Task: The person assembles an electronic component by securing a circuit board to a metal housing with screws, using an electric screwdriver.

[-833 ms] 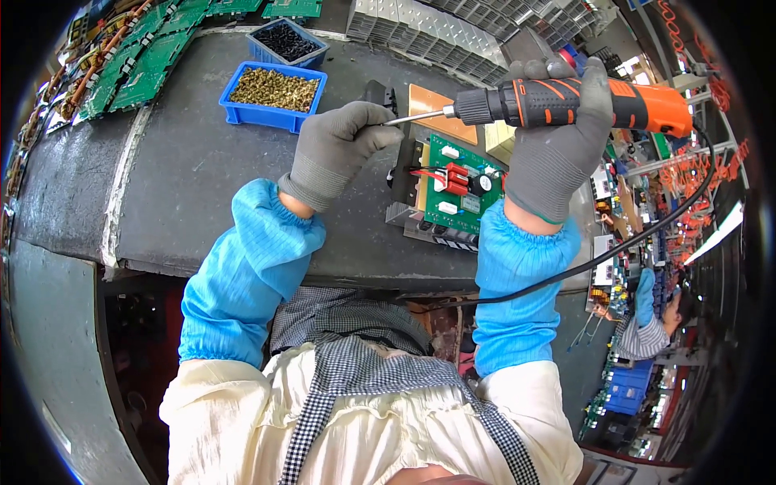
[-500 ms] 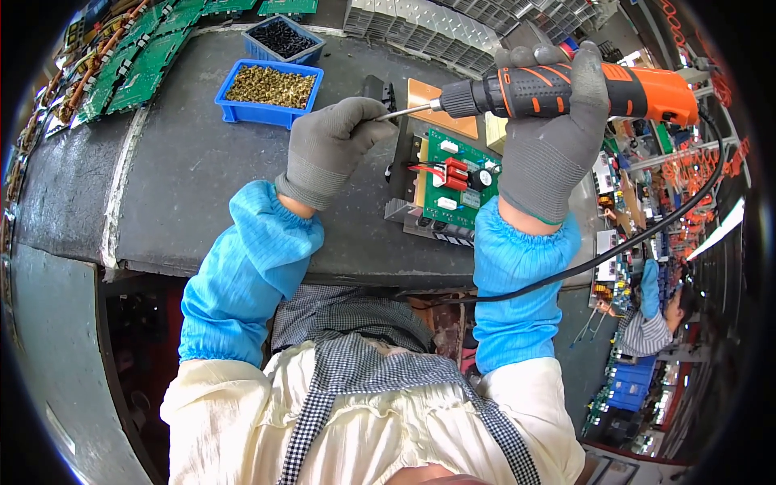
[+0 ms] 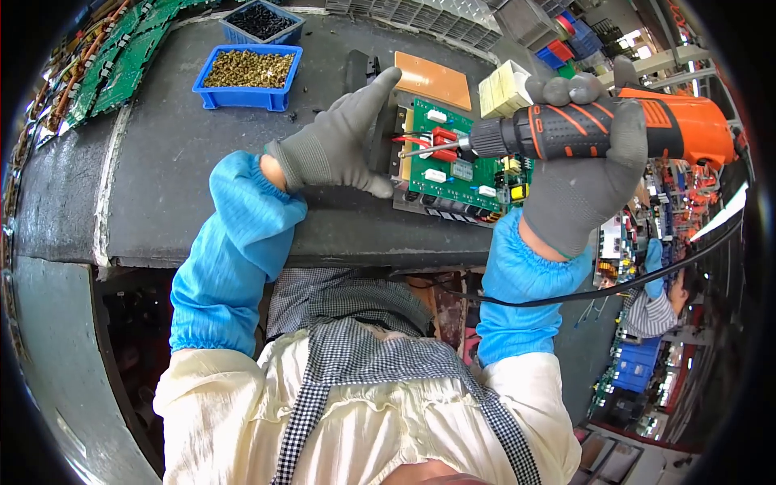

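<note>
My right hand point(image 3: 586, 166), in a grey glove, grips an orange and black electric screwdriver point(image 3: 598, 129) held sideways, its bit pointing left over a green circuit board point(image 3: 461, 166). The board lies on a dark fixture near the table's front edge, with red wires and white parts on it. My left hand point(image 3: 343, 141), also gloved, rests with fingers spread against the board's left side, the thumb along its lower left corner. A black cable point(image 3: 614, 287) runs from the screwdriver down past my right sleeve.
A blue bin of small brass-coloured parts point(image 3: 249, 74) and a bin of black parts point(image 3: 260, 22) stand at the back left. Green boards point(image 3: 113, 61) are stacked at far left. An orange sheet point(image 3: 432, 79) lies behind the board. Another person point(image 3: 655, 299) works lower right.
My left hand has let go of the screwdriver's bit and moved down to the board's left edge. The screwdriver has come lower, its bit now over the board.
</note>
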Demonstrator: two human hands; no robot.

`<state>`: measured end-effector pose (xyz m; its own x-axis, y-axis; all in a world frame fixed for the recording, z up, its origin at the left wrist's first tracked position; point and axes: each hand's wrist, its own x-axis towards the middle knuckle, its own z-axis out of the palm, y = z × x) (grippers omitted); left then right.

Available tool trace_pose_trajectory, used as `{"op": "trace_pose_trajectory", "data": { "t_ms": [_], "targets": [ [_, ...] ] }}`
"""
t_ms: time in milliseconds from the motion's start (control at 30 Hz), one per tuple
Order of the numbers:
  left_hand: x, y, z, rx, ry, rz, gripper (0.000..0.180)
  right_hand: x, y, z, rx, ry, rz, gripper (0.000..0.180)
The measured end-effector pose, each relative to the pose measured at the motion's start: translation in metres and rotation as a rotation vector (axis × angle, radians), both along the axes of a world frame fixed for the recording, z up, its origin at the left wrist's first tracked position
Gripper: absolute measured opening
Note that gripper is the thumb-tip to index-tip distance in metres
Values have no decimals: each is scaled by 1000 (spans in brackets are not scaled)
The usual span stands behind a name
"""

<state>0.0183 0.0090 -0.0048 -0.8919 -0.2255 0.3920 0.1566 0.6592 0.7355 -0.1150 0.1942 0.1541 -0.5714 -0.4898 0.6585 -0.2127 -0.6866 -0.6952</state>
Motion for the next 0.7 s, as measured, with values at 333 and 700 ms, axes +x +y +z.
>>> {"op": "trace_pose_trajectory", "data": {
  "t_ms": [333, 700],
  "targets": [
    [-3, -1, -4, -263, 126, -35, 128, 1, 1, -17, 48, 60, -36, 65],
    [1, 4, 2, -386, 44, 24, 120, 7, -3, -12, 58, 54, 37, 48]
  ]
}}
